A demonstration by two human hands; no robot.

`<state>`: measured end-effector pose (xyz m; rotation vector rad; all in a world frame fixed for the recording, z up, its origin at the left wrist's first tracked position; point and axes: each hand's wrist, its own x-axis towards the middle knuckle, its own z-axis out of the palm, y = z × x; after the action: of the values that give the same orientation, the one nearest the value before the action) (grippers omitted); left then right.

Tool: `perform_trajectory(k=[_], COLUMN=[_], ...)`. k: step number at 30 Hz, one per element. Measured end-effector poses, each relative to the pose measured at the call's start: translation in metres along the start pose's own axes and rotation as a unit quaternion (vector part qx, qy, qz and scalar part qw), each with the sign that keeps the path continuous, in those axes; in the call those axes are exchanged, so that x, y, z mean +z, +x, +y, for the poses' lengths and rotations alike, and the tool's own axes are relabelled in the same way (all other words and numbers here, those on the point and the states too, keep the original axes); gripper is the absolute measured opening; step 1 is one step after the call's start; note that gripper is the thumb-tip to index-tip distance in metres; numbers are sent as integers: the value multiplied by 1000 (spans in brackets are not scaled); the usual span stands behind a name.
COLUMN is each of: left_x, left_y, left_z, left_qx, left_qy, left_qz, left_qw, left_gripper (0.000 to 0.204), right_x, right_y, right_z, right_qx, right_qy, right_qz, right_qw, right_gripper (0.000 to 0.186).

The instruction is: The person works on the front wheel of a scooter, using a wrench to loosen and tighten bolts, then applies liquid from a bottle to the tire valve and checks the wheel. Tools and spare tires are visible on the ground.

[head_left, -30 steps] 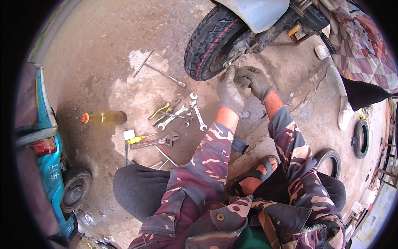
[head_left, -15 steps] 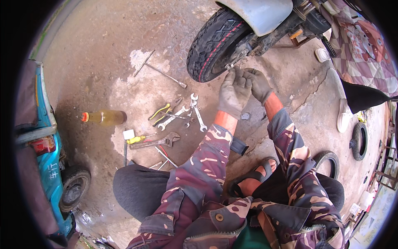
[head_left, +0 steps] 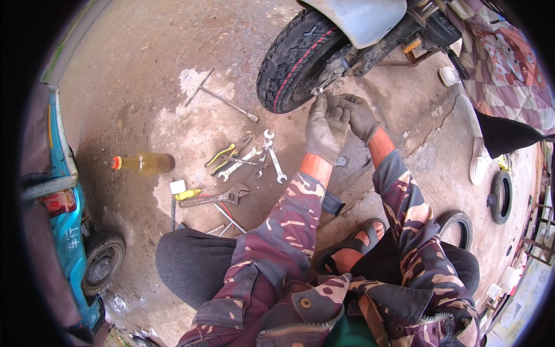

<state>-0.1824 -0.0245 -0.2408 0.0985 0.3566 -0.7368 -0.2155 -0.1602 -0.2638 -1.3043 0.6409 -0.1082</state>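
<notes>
Gloved fingers (head_left: 330,110) of both hands just below the tyre (head_left: 292,58)

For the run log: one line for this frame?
left hand gloved, by wheel hub | right hand gloved, touching left | tyre | wrenches on ground

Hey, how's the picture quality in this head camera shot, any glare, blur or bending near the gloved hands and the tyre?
Head view: daylight, soft shadows under the tyre; mild glare on the grey mudguard. Left hand and right hand look sharp, no motion blur. Fisheye bends the blue vehicle at the left rim, with black corners around the image circle.
</notes>
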Motion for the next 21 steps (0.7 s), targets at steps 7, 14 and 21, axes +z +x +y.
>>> perform_trajectory(k=[7,14,21], left_x=[8,8,-7], left_y=[-6,-4,1], left_z=[5,11,11], left_qx=[12,-33,-26], left_qy=[58,-10,9], left_qz=[43,47,-29], left_qw=[997,998,999], left_gripper=[17,14,17], right_x=[6,12,13], right_y=[-9,-17,-20], right_z=[-11,-23,-25], right_qx=[13,28,42], right_qy=[-5,-19,8], right_qz=[4,-1,9], right_qw=[1000,999,999], right_gripper=[25,22,21])
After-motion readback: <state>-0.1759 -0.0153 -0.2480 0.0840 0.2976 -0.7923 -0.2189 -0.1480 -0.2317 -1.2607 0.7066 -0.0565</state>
